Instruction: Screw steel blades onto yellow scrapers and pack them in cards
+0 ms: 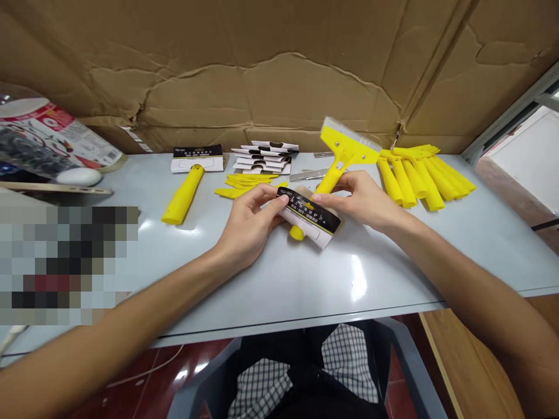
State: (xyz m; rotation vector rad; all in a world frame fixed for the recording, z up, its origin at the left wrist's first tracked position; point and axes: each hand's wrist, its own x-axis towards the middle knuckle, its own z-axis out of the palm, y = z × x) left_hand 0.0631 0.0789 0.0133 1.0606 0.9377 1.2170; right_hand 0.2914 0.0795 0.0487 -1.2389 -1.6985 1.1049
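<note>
"At clock centre, over the tabletop, what is held?"

"A printed card, its left edge pinched between the left hand's closed fingers; the right hand, fingers closed, grasps a yellow scraper, head toward one o'clock."

"And farther?"

"One yellow handle between nine and ten; clustered handles between two and three; folded cards near eleven; cardboard at twelve."

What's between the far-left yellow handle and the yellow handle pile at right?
Folded cards, yellow strips, metal pieces, plus left hand and right hand holding a scraper and card. Seen in the head view.
</note>
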